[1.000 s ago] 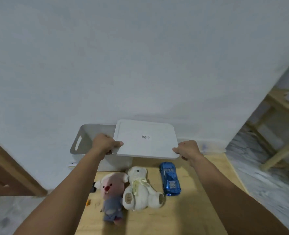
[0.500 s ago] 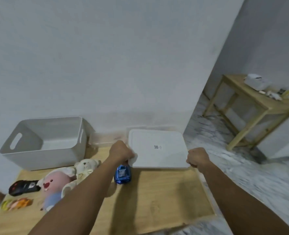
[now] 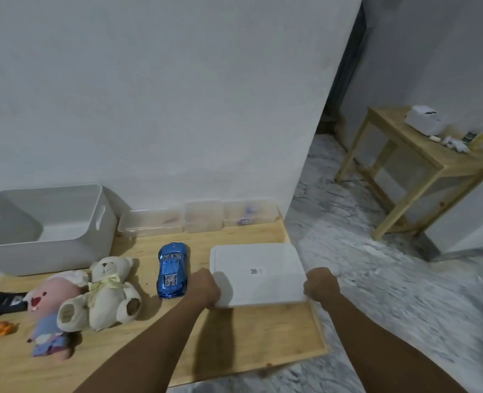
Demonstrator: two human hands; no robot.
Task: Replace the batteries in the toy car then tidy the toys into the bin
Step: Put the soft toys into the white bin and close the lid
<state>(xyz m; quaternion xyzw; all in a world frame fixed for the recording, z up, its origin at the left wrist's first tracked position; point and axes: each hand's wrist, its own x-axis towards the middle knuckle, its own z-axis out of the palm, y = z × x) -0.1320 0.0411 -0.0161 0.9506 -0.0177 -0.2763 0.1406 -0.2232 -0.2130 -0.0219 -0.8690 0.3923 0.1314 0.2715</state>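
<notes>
- The flat white rectangular plastic lid, which a second ago was over the open grey-white plastic bin, is now at the right end of the pale wooden table, well apart from the bin.
- The left hand grasps the lid's near left corner and the right hand grasps its near right corner, fingers curled under the edge; whether the lid rests on the table or is just above it I cannot tell.
- The fingertips are hidden beneath the lid, and its small printed label is too small to read.
- The shiny blue toy car lies on the table just left of the lid, lengthwise away from the person, near the left hand but not touched.
- A cream teddy bear and a pink plush animal lie left of the car, in front of the bin.
</notes>
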